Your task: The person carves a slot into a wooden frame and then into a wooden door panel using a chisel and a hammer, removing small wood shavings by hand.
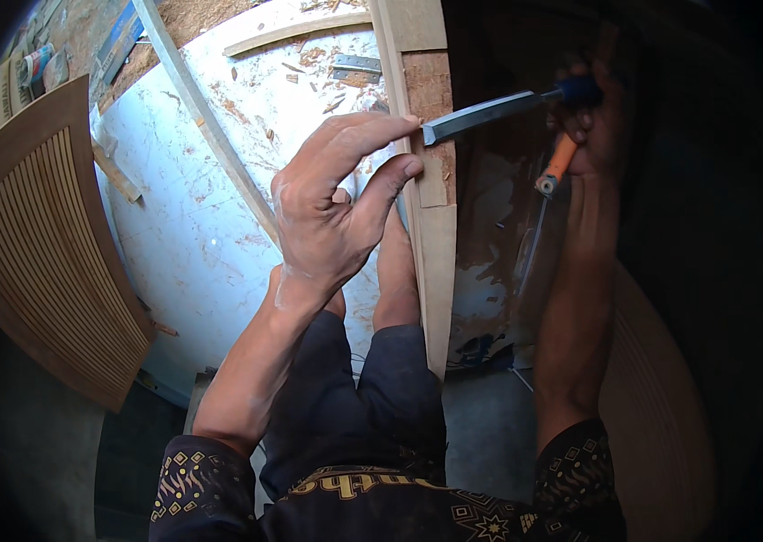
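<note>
Pale wooden door edge runs up the middle, with a rough recess cut into its face. My left hand is open beside it, index finger and thumb stretched apart, their tips at the wood's left edge. The index fingertip is close to the chisel's end; whether they touch I cannot tell. In shadow on the right, my right hand grips a chisel with a blue handle, its blade pointing left over the recess. The same hand also holds an orange-handled tool, whose head is lost in the dark.
Metal hinges and wood chips lie on a white, dusty board. A long wooden strip crosses it, and a shorter strip lies at the back. A slatted wooden panel leans at the left.
</note>
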Demonstrator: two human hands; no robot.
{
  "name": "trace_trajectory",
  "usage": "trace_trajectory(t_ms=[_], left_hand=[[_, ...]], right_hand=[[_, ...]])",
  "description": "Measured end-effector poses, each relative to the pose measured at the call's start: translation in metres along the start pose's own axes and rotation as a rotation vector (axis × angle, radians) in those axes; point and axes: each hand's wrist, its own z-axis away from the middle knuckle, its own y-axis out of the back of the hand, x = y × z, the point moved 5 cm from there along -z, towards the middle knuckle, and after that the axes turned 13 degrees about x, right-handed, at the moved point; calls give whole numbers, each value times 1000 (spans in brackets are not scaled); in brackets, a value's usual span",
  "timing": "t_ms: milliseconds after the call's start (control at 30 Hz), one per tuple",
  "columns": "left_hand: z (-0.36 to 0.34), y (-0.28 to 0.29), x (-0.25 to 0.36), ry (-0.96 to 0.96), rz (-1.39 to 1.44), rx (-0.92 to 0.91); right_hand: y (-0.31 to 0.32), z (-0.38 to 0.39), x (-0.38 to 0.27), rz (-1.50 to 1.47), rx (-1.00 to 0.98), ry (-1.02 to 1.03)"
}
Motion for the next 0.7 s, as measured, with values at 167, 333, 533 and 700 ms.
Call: trace_trajectory(t_ms=[167,333,533,700], left_hand=[[-5,0,1,-114,-54,-58],[-12,-2,10,-89,-95,-71],[-25,-11,18,-125,-208,-103],[0,-18,31,-231,-318,-154]], right_hand=[[-3,-12,2,82,19,-14],[0,-14,-4,13,7,7],[42,19,-36,-69,158,189],[56,48,-61,-190,125,275]])
